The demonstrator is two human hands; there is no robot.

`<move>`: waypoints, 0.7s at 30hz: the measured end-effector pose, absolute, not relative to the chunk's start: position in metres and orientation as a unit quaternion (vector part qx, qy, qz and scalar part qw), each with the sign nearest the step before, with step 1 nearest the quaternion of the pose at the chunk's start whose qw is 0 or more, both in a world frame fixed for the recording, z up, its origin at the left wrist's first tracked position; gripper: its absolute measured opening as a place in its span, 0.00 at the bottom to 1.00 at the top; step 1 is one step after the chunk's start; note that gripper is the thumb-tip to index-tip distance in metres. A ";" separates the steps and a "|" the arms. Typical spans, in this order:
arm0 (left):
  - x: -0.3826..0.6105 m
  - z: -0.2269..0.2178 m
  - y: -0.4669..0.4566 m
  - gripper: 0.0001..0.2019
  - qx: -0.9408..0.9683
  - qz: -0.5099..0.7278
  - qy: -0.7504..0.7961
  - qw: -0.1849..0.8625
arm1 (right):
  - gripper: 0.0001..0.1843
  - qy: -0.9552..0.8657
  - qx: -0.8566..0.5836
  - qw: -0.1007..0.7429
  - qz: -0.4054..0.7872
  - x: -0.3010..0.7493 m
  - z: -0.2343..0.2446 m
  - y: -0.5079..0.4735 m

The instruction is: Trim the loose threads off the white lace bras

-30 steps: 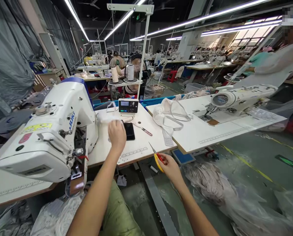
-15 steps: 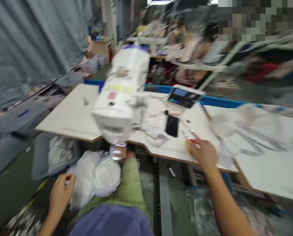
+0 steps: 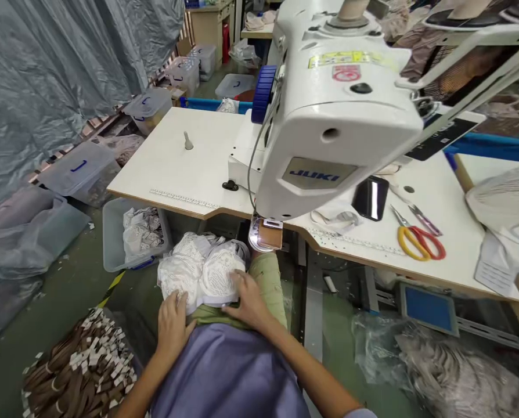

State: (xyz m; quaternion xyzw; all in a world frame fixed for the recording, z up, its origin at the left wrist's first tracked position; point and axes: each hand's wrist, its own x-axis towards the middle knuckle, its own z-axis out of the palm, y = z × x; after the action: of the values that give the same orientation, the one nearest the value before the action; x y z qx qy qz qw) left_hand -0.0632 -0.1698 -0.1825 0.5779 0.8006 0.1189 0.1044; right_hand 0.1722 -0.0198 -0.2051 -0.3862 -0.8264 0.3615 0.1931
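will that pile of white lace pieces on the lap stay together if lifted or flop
Probably floppy: the lace pile sags over the thigh. Likely light, being thin openwork. Its loose layers may slide apart unless gripped together.

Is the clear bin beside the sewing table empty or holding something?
Holding something: the bin has no lid, and white lace pieces lie piled inside.

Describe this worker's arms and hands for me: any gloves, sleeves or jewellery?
The left hand and right hand are bare: no gloves, rings or watch show. Forearms are uncovered; a pale lilac sleeve edge shows on the right arm at the picture's bottom.
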 end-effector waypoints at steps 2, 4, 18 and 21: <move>-0.055 -0.189 -0.173 0.20 0.579 0.130 0.794 0.132 | 0.42 -0.865 -0.349 0.167 0.320 0.157 -0.210 -0.032; -0.055 -0.191 -0.172 0.17 0.585 0.142 0.780 0.168 | 0.34 -0.883 -0.335 0.146 0.294 0.151 -0.213 -0.037; -0.115 -0.005 -0.135 0.10 0.715 0.185 0.638 0.217 | 0.13 -0.837 -0.427 0.244 0.239 0.243 -0.155 0.020; -0.152 0.028 -0.122 0.10 0.726 0.125 0.647 0.198 | 0.14 -0.788 -0.492 0.307 0.205 0.286 -0.112 0.046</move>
State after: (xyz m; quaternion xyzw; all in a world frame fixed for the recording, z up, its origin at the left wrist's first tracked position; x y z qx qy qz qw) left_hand -0.1520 -0.1217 0.0283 0.7256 0.6472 0.1248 0.1975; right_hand 0.2855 0.0460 -0.1124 -0.4923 -0.7884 0.2050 0.3066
